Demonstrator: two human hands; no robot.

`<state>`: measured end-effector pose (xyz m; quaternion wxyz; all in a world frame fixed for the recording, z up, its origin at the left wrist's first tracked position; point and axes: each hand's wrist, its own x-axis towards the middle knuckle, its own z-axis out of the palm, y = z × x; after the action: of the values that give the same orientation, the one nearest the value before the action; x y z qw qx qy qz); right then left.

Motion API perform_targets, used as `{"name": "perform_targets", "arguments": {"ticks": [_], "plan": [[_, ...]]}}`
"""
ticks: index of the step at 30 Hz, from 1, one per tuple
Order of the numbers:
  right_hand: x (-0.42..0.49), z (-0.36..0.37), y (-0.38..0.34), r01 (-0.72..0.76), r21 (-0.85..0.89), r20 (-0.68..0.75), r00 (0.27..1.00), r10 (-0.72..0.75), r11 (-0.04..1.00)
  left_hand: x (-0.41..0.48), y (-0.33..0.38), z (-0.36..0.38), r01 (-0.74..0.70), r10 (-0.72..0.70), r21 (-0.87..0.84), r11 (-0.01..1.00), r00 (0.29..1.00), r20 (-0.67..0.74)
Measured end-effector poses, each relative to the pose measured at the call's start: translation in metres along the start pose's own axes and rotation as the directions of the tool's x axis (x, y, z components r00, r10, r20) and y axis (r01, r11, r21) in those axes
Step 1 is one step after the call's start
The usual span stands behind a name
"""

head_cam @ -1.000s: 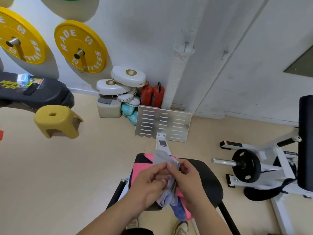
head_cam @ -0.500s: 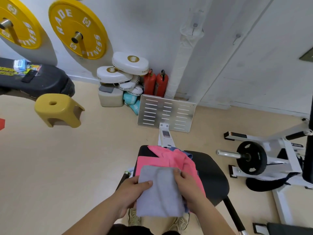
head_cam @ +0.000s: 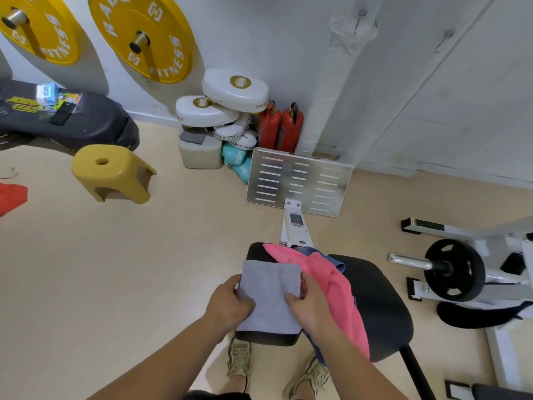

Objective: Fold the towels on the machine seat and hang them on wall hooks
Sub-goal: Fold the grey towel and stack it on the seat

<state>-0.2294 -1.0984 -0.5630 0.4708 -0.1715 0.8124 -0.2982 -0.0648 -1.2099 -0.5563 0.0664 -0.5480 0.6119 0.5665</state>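
Note:
A folded grey towel (head_cam: 269,295) lies flat on the left part of the black machine seat (head_cam: 380,310). My left hand (head_cam: 229,306) grips its left edge, thumb on top. My right hand (head_cam: 310,304) grips its right edge the same way. A pink towel (head_cam: 331,281) lies crumpled across the seat just right of the grey one, with a blue towel (head_cam: 336,255) showing under it. Two small hooks (head_cam: 360,17) (head_cam: 445,39) stick out of the white wall above.
A slotted metal footplate (head_cam: 300,180) stands ahead of the seat. A yellow stool (head_cam: 112,173) sits on the floor at left. White pads and two red extinguishers (head_cam: 281,127) crowd the wall corner. A barbell plate rack (head_cam: 452,269) is at right. My shoes show below.
The grey towel went from a bunched bundle held up between my hands to a flat folded rectangle laid on the seat. The view has moved closer.

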Motion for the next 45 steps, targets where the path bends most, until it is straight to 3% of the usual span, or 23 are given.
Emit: {"name": "perform_targets", "arguments": {"ticks": [3, 6, 13, 15, 17, 19, 21, 23, 25, 28, 31, 38, 42, 45], "plan": [[0.011, 0.013, 0.022, -0.030, -0.140, -0.174, 0.985, 0.005, 0.990, 0.001, -0.014, 0.003, -0.015, 0.016, 0.026, 1.000, 1.000, -0.014], [0.013, 0.010, 0.029, -0.045, -0.255, -0.193, 0.981, -0.006, 0.966, 0.004, -0.013, 0.004, -0.024, 0.025, 0.054, 0.998, 0.999, -0.022], [0.008, 0.003, 0.031, -0.028, -0.108, -0.117, 0.993, 0.016, 0.994, 0.007, -0.015, 0.007, -0.057, 0.055, 0.184, 0.981, 0.998, 0.020], [0.004, 0.003, 0.034, -0.028, -0.089, -0.145, 0.989, 0.015, 0.996, 0.003, -0.018, 0.005, -0.075, 0.094, 0.271, 0.960, 0.994, -0.056], [0.001, 0.001, 0.035, -0.001, -0.144, -0.225, 0.974, -0.031, 0.990, 0.002, -0.015, 0.007, -0.228, 0.332, 0.472, 0.852, 0.931, -0.150], [-0.001, -0.002, 0.036, 0.030, -0.207, -0.284, 0.955, -0.089, 0.978, 0.003, -0.007, 0.016, -0.444, 0.570, 0.617, 0.650, 0.821, -0.010], [-0.006, -0.007, 0.036, 0.064, -0.220, -0.277, 0.953, -0.125, 0.974, 0.007, 0.002, 0.031, -0.545, 0.616, 0.686, 0.482, 0.768, 0.178], [-0.011, -0.015, 0.037, 0.097, -0.222, -0.267, 0.951, -0.157, 0.970, 0.011, 0.006, 0.045, -0.548, 0.551, 0.756, 0.357, 0.777, 0.303], [-0.014, -0.027, 0.041, 0.080, -0.320, -0.313, 0.932, -0.185, 0.944, 0.013, 0.005, 0.052, -0.530, 0.490, 0.795, 0.295, 0.798, 0.351], [-0.017, -0.048, 0.052, -0.071, -0.486, -0.410, 0.899, -0.156, 0.871, 0.017, -0.002, 0.054, -0.518, 0.476, 0.805, 0.290, 0.807, 0.348], [-0.018, -0.060, 0.070, -0.197, -0.466, -0.397, 0.918, -0.005, 0.863, 0.014, -0.003, 0.053, -0.529, 0.475, 0.798, 0.288, 0.803, 0.361], [-0.011, -0.072, 0.088, -0.196, -0.371, -0.394, 0.919, 0.037, 0.908, -0.006, 0.016, 0.052, -0.546, 0.608, 0.766, 0.340, 0.749, 0.264], [-0.022, -0.088, 0.089, -0.204, -0.132, -0.398, 0.907, 0.136, 0.970, -0.009, 0.014, 0.048, -0.518, 0.571, 0.783, 0.344, 0.778, 0.263], [-0.043, -0.113, 0.100, -0.280, 0.037, -0.507, 0.822, 0.259, 0.959, -0.008, 0.009, 0.049, -0.495, 0.544, 0.794, 0.354, 0.799, 0.255]]}}
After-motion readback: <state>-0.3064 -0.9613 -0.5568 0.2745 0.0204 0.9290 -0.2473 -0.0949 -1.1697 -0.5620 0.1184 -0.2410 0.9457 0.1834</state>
